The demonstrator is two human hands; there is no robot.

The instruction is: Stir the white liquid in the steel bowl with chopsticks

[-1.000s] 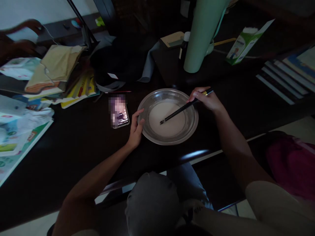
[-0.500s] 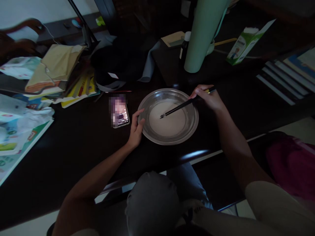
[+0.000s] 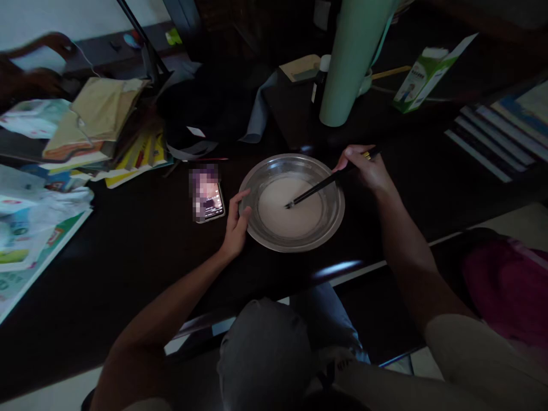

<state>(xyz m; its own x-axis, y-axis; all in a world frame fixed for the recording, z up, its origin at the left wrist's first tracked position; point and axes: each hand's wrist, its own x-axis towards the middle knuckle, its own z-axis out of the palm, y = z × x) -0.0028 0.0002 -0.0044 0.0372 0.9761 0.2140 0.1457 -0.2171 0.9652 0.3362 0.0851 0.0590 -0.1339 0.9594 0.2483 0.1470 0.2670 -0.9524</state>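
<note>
A shallow metal bowl (image 3: 334,217) of pale, milky liquid sits on the dark table in front of me. My right hand (image 3: 367,169) is closed round a pair of black chopsticks (image 3: 319,188) at the bowl's right rim. Their tips dip into the liquid near the middle. My left hand (image 3: 235,226) grips the bowl's left rim, thumb on the edge, fingers curled at its side.
A lit phone (image 3: 208,197) lies just left of the bowl. Behind it stand a tall green cylinder (image 3: 349,63), a small dark bottle (image 3: 319,85) and a green-white carton (image 3: 422,77). Books (image 3: 500,131) lie at right, papers and bags (image 3: 85,123) at left. The table edge runs close below the bowl.
The chopstick tips have swung around in the liquid, from lower left up and then toward the centre. My right hand shifted slightly up and right. My left hand stayed on the rim.
</note>
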